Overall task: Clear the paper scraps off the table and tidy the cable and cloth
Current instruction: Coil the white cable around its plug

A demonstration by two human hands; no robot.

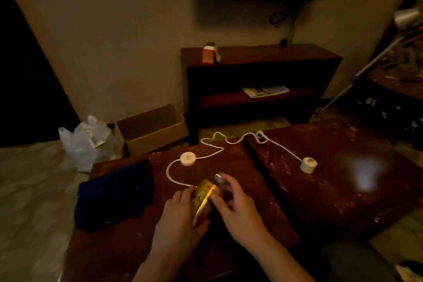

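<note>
Both hands hold a gold can [204, 202] over the near table [128, 242]. My left hand [177, 217] grips its left side and base. My right hand [235, 206] curls over its right side near the top. A white cable [215, 151] snakes across the table from a round white puck [187, 158] to a white plug [308, 164] on the right table. A dark blue cloth [116, 194] lies crumpled at the table's left edge. No paper scraps show on the table.
An open cardboard box [152, 129] and a white plastic bag [88, 142] sit on the floor beyond the table. A dark shelf unit [258, 80] stands against the wall. A second table [338, 174] adjoins on the right.
</note>
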